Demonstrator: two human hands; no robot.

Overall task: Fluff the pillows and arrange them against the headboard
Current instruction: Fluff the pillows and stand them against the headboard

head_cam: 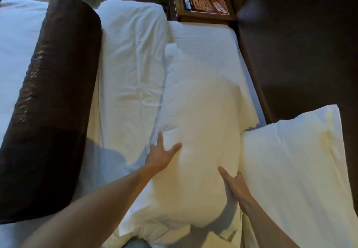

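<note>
The left hand (161,153) and right hand (235,186), fingers spread flat, are pressing the middle pillow (195,131) lying mid-bed, while the neighbouring pillows (133,57) are apparently awaiting fluffing and placing against the headboard.

Two bare forearms, no sleeves, watch or rings showing; the left hand (161,153) and right hand (235,187) are ungloved, slender-fingered, wrists unadorned behind the fingers

Place: it looked like a hotel bedroom.
Signs: white pillows (201,112), brown bolster (52,102), wooden nightstand (201,18) with a printed card (208,2).
</note>
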